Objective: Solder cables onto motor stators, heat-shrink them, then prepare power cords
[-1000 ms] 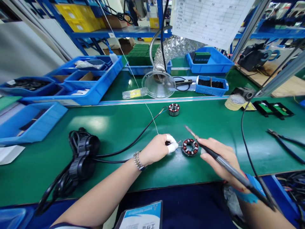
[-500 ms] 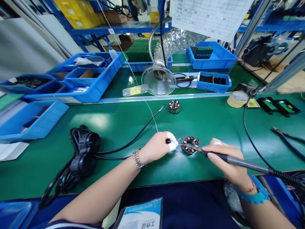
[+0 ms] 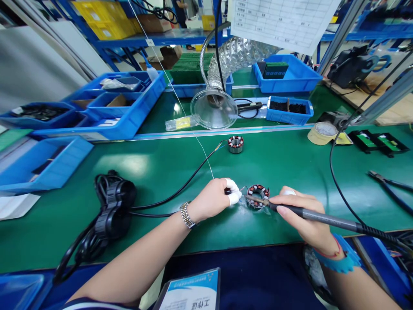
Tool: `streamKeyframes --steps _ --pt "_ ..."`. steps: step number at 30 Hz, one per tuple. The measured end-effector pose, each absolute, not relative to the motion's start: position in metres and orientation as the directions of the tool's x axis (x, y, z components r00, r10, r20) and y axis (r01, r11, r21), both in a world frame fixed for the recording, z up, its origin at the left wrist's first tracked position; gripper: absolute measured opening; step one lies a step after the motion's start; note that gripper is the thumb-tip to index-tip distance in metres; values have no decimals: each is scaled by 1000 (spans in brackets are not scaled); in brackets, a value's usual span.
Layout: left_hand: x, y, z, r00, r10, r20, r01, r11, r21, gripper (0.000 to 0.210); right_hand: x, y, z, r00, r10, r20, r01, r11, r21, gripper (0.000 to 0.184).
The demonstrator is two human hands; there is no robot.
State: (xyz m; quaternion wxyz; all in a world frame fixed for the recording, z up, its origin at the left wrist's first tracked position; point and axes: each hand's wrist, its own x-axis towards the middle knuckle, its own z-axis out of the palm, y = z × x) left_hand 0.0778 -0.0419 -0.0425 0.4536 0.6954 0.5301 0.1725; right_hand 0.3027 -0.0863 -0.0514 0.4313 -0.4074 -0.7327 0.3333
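Observation:
My left hand (image 3: 214,197), with white finger covers on thumb and forefinger, is closed in a pinch. Thin solder wire (image 3: 204,151) runs down from above into it, and a dark cable end shows between its fingers. My right hand (image 3: 301,215) grips a soldering iron (image 3: 318,216) like a pen. The iron's tip crosses over a motor stator (image 3: 258,192) with copper windings and reaches the short wires at its left side, close to my left fingertips. Whether tip and solder touch is too small to tell. Faint smoke hangs around the stator.
A second stator (image 3: 235,144) with a cable stands farther back. A coiled black cable (image 3: 112,206) lies left. Behind are a fume extractor hood (image 3: 214,110) and blue bins (image 3: 129,116). Pliers (image 3: 389,189), a tape roll (image 3: 322,132) and the iron's cord are at right.
My right hand has shifted slightly left, taking the soldering iron's tip from over the stator to the wires at its left side. Faint smoke has appeared. My left hand has stayed nearly still.

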Motion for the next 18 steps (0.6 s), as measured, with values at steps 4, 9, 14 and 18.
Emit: streamKeyframes --steps 4,9,14,18 --pt "77 -41 -43 380 895 -235 576 -30 817 12 304 -86 -51 -307 883 357 295 444 -846 21" --pt "76 -42 -44 382 898 -219 578 -47 815 13 304 -85 -50 -293 883 368 309 452 -837 20" --pt "77 -41 -44 387 899 -206 581 -64 812 13 303 -85 -52 -306 883 355 312 445 -839 20" --pt "77 -41 -45 389 897 -208 580 -63 812 13 304 -84 -51 -314 871 378 260 462 -848 22"
